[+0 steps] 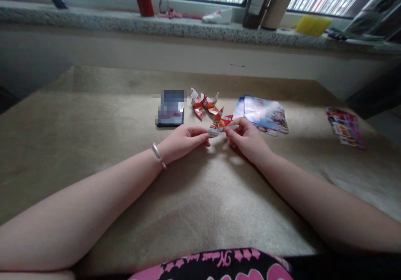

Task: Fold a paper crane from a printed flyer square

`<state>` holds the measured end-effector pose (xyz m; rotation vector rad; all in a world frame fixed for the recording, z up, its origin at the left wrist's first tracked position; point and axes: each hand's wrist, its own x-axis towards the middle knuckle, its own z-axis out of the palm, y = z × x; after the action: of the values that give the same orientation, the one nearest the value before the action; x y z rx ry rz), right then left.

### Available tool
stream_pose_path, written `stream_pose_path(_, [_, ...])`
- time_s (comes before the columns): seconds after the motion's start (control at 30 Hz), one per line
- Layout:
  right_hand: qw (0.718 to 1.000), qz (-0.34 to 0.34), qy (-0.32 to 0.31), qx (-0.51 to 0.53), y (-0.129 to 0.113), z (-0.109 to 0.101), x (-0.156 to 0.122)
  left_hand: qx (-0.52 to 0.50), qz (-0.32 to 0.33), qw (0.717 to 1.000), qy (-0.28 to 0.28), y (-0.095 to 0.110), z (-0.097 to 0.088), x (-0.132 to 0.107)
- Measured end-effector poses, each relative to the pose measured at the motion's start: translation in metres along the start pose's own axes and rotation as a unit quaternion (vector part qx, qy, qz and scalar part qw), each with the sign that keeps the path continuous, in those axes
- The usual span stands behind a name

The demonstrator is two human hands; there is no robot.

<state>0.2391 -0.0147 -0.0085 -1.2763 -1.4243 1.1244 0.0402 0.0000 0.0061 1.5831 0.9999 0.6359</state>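
Between my two hands is a folded paper piece (220,122), red and white with pointed flaps. My left hand (191,140) pinches its white flap from the left, thumb on top. From the right, my right hand (246,138) pinches another part of it between thumb and fingers. Just beyond lie folded red-and-white paper shapes (204,103) with similar points, close together on the table. A dark phone (172,109), partly blurred out, lies left of them. Behind my right hand rests a stack of printed blue sheets (266,112).
Several pink and red printed papers (345,127) lie at the right of the tan table (125,196). On the stone windowsill (103,21) stand a red container (144,0), a dark box (257,2) and a yellow object (313,25).
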Motion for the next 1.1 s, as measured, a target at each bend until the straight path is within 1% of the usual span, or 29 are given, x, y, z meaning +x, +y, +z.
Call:
stream_pose_path(0.07, [1.000,0.003,0.011,-0.005,0.002,-0.001,0.000,0.041,0.000,0.999,0.026,0.001,0.002,-0.001])
stream_pose_path(0.13, [1.000,0.002,0.021,-0.011,0.004,-0.003,0.001,0.076,0.003,0.996,0.038,0.001,0.003,-0.002])
stream_pose_path(0.23, [0.999,-0.009,0.036,-0.015,0.005,-0.005,0.001,0.105,0.020,0.994,0.022,0.000,0.003,-0.004])
stream_pose_path(0.37, [0.997,-0.011,0.066,-0.041,-0.001,-0.012,0.005,0.121,0.050,0.991,-0.004,-0.001,0.001,-0.006])
stream_pose_path(0.47, [0.992,-0.038,0.097,-0.075,-0.006,-0.023,0.012,0.162,0.064,0.985,-0.008,0.000,0.000,-0.008])
stream_pose_path(0.57, [0.985,-0.049,0.090,-0.135,-0.010,-0.039,0.020,0.201,0.079,0.976,-0.002,0.004,-0.002,-0.012])
stream_pose_path(0.63, [0.976,-0.071,0.084,-0.186,-0.013,-0.048,0.025,0.226,0.097,0.969,0.001,0.007,-0.002,-0.014])
stream_pose_path(0.7, [0.959,-0.095,0.080,-0.254,-0.017,-0.055,0.029,0.252,0.115,0.961,0.000,0.010,-0.002,-0.015])
stream_pose_path(0.73, [0.949,-0.104,0.090,-0.284,-0.019,-0.057,0.031,0.261,0.123,0.957,0.000,0.011,-0.001,-0.015])
stream_pose_path(0.8, [0.930,-0.107,0.104,-0.336,-0.025,-0.061,0.036,0.271,0.131,0.954,-0.001,0.012,-0.001,-0.015])
stream_pose_path(0.83, [0.921,-0.107,0.097,-0.361,-0.028,-0.061,0.039,0.272,0.133,0.953,-0.002,0.012,0.000,-0.015])
stream_pose_path(0.93, [0.900,-0.085,0.077,-0.420,-0.032,-0.060,0.049,0.271,0.134,0.953,-0.006,0.013,0.000,-0.015])
stream_pose_path(1.1, [0.897,-0.083,0.075,-0.427,-0.024,-0.046,0.069,0.274,0.136,0.952,-0.008,0.012,-0.001,-0.014])
